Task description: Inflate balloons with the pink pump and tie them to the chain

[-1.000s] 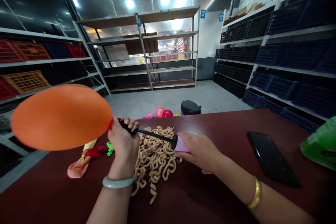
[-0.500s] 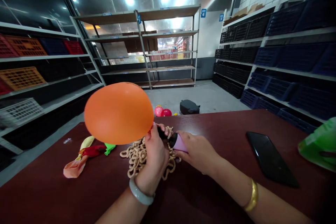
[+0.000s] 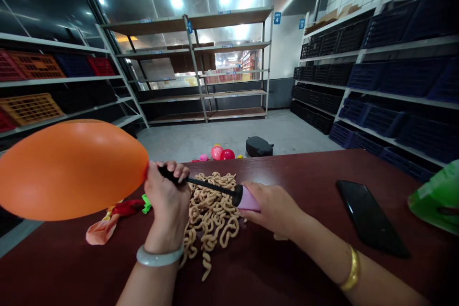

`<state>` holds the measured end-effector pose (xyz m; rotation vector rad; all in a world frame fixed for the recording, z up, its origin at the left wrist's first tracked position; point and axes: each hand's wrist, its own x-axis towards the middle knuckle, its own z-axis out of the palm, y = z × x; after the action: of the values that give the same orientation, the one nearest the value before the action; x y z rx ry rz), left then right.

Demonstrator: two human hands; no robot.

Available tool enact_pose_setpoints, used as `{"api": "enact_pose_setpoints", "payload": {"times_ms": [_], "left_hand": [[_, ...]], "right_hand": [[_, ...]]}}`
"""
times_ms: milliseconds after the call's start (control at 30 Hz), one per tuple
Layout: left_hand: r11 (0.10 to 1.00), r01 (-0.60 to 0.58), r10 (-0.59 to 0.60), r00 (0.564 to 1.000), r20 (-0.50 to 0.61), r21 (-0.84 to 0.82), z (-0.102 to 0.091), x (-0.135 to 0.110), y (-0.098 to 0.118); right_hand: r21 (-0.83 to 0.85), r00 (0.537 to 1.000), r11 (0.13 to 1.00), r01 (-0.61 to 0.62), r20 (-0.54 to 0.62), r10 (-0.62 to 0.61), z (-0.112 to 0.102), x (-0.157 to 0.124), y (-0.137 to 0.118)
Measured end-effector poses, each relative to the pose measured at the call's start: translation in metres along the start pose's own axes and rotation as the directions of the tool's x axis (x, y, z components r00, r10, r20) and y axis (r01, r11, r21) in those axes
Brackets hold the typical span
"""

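Observation:
A large inflated orange balloon hangs at the left, its neck on the black tip of a hand pump. My left hand is closed round the balloon's neck and the pump's black front end. The pump's thin black rod is drawn out toward its pink barrel, which my right hand grips. Both hands hover just above a dark red table, over a heap of tan curly strands.
Limp red, green and peach balloons lie left of the heap. A black phone lies on the table's right, a green bag at its right edge. Small balloons and a black bag sit on the floor. Shelving with crates lines both sides.
The pump rod went from pushed in to drawn out again, my left hand moving left with the balloon. The balloon looks larger than a second ago.

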<state>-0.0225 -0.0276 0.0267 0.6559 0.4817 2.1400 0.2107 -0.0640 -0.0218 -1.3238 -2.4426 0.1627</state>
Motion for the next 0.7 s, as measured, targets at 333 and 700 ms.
{"api": "enact_pose_setpoints", "payload": {"times_ms": [333,700], "left_hand": [[0.983,0.177,-0.178,0.984,0.013,0.052,0.016,-0.046,-0.044],[0.971,0.233,-0.237,0.967,0.091,0.051,0.021,-0.058,-0.054]], "right_hand": [[0.060,1.000,0.998,-0.006,0.014,0.005,0.003,0.002,-0.008],[0.077,0.999,0.997,-0.024,-0.039,0.027,0.003,0.005,-0.007]]}}
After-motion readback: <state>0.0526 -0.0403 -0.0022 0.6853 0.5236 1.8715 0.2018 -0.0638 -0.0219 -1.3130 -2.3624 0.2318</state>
